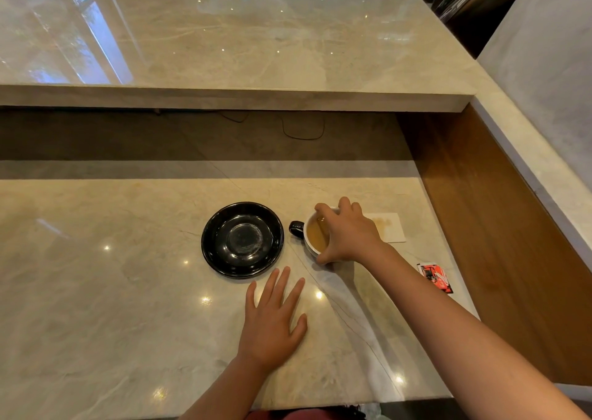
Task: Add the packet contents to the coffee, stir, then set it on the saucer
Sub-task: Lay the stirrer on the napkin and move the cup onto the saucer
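Left hand [272, 320] flat; right hand [347, 232] grips cup [312, 238], handle toward saucer [242, 239].

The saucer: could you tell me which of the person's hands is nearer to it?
Left. The left hand lies flat on the counter just in front of the saucer; the right hand grips the cup beside it.

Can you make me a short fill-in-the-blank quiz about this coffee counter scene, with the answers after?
1. The saucer on the counter is ____ in colour.
2. The right hand grips the cup from ____.
3. The left hand lies ____ on the counter, holding nothing.
4. The red packet lies to the ____ of the cup.

Missing words: black; above; flat; right
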Available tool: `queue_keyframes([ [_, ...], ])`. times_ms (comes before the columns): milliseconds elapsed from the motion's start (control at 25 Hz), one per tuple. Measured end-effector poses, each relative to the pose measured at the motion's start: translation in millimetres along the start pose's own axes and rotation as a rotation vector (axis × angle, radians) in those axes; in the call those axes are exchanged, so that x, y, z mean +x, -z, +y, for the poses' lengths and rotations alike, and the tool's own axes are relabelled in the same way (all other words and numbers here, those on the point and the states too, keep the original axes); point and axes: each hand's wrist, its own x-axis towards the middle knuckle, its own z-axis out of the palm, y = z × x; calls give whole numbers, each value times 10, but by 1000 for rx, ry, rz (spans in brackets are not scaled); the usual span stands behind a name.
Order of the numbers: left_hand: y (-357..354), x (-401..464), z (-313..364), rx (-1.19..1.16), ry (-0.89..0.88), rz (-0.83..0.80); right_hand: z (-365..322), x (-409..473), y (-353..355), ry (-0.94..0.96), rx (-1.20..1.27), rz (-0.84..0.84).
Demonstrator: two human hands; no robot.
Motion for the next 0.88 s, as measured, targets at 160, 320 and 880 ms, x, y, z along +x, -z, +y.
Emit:
queue_keyframes([
  [160, 4, -5, -2, 1, -4, 2, -102, -26, 91, 37, 53, 32],
  [320, 30, -6, 3, -19, -21, 6, -331, -13, 214, 126, 67, 78],
  [880, 64, 18, 8, -44, -27, 20, -1147, 354, 64, 313, 85, 39],
])
